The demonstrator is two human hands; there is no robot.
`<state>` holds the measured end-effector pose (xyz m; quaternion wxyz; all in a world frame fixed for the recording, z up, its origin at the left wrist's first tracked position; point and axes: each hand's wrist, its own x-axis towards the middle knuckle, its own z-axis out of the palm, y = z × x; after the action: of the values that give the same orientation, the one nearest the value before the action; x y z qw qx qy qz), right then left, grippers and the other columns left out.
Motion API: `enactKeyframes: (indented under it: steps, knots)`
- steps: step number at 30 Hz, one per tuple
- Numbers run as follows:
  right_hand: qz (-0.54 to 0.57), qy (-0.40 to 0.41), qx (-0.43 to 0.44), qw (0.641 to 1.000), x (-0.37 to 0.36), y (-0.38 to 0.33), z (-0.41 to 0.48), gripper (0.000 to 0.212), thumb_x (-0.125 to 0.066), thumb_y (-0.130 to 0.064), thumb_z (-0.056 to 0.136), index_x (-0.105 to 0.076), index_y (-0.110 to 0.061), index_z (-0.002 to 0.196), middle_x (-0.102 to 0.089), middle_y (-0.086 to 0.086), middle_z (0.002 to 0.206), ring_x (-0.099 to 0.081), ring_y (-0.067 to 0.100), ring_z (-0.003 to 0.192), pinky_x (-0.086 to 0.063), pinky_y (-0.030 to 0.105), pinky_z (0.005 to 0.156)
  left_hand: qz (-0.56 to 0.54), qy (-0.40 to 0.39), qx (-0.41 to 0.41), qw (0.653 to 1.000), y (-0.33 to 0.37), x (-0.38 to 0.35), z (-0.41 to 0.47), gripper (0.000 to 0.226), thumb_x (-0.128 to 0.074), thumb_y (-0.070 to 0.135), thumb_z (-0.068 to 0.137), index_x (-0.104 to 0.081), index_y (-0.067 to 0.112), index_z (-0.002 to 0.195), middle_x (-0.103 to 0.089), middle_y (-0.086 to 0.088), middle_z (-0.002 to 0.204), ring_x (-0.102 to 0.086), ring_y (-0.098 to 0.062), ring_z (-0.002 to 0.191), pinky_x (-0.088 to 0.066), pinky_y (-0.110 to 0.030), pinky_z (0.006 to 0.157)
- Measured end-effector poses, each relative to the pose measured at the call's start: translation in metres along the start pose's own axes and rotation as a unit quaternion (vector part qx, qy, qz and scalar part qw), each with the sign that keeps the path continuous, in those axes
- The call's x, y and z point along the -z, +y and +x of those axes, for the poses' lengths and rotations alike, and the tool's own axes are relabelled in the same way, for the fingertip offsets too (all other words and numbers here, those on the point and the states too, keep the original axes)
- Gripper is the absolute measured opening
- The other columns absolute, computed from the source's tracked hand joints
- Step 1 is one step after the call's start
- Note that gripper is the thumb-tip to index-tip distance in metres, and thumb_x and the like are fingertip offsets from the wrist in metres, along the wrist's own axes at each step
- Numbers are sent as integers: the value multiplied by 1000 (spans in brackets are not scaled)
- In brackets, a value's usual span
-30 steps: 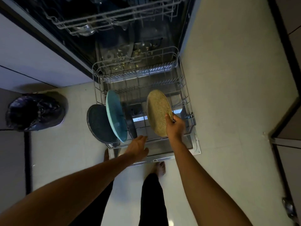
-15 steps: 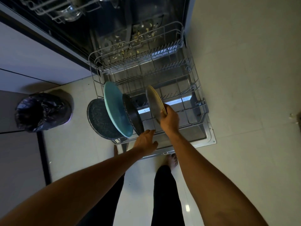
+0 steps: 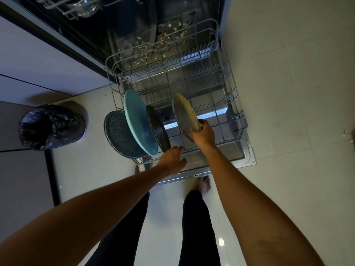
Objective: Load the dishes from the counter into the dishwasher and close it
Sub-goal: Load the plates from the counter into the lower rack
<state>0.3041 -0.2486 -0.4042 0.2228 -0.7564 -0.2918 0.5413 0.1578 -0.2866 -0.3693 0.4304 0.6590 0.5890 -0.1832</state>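
Observation:
The dishwasher's lower wire rack (image 3: 228, 104) is pulled out over the open door (image 3: 244, 158). My right hand (image 3: 203, 134) grips the near rim of a beige speckled plate (image 3: 184, 114), which stands on edge in the rack's middle. Left of it stand a small dark plate (image 3: 156, 129), a teal plate (image 3: 137, 120) and a dark speckled plate (image 3: 120, 135), all upright in the rack's left side. My left hand (image 3: 172, 160) hovers with relaxed fingers at the rack's front edge, just below the dark plate, holding nothing.
A bin lined with a black bag (image 3: 50, 127) stands on the floor to the left. The upper rack (image 3: 80, 6) with glassware shows at the top. White cabinet fronts (image 3: 38, 70) run along the left. My bare foot (image 3: 203, 184) is at the door's front edge.
The beige plate has turned from facing me to edge-on and gone lower into the rack, my right hand still on its rim. The view has shifted closer.

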Motion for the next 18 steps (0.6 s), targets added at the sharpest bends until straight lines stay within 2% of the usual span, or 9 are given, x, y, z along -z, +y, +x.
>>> enactKeyframes:
  steps: [2, 4, 7, 10, 13, 16, 18]
  knots:
    - [-8, 0, 0, 1000, 5, 2, -6, 40, -67, -16, 93, -56, -12, 131, -64, 9, 125, -63, 25, 110, -49, 18, 73, -16, 16, -5, 1000, -3, 4, -1, 53, -59, 24, 92, -47, 15, 143, -51, -8, 143, -48, -26, 132, -39, -34, 107]
    - [-19, -1, 4, 1000, 12, 2, -16, 32, -66, -15, 93, -60, -10, 125, -66, 7, 119, -62, 19, 103, -39, 10, 61, -38, 35, -11, 999, -6, 8, -6, 44, -61, 22, 90, -57, 17, 133, -59, -7, 134, -55, -24, 124, -43, -31, 103]
    - [-50, 19, 12, 998, 24, 2, -32, 20, -63, -16, 95, -66, -9, 114, -69, 6, 109, -61, 15, 91, -33, 10, 55, -82, 54, -10, 995, -9, 18, -16, 31, -61, 17, 91, -66, 14, 121, -67, -7, 120, -63, -21, 109, -49, -31, 96]
    - [-63, 37, 3, 997, 27, 1, -56, 19, -59, -16, 97, -68, -8, 111, -70, 7, 106, -60, 13, 86, -34, 11, 54, -112, 66, -9, 991, -14, 31, -32, 26, -58, 14, 94, -67, 13, 118, -69, -4, 111, -62, -14, 96, -48, -25, 84]
    - [-70, 43, -1, 997, 23, -3, -83, 19, -57, -16, 98, -69, -7, 111, -69, 5, 104, -61, 17, 90, -37, 14, 58, -122, 82, -29, 989, -27, 44, -49, 22, -57, 14, 95, -69, 14, 113, -72, -4, 108, -66, -18, 96, -52, -30, 87]
    - [-69, 47, -17, 996, 6, -13, -108, 21, -57, -17, 96, -71, -13, 111, -71, 6, 110, -65, 23, 98, -50, 26, 77, -129, 101, -48, 985, -44, 62, -69, 21, -56, 12, 95, -72, 15, 109, -73, -2, 103, -66, -16, 93, -53, -32, 88]
    - [-72, 40, -20, 996, -11, -25, -123, 21, -57, -17, 94, -73, -16, 109, -71, 7, 112, -65, 27, 102, -52, 34, 87, -130, 107, -65, 984, -60, 76, -82, 21, -56, 11, 95, -72, 13, 108, -71, -1, 102, -64, -13, 90, -52, -30, 86]
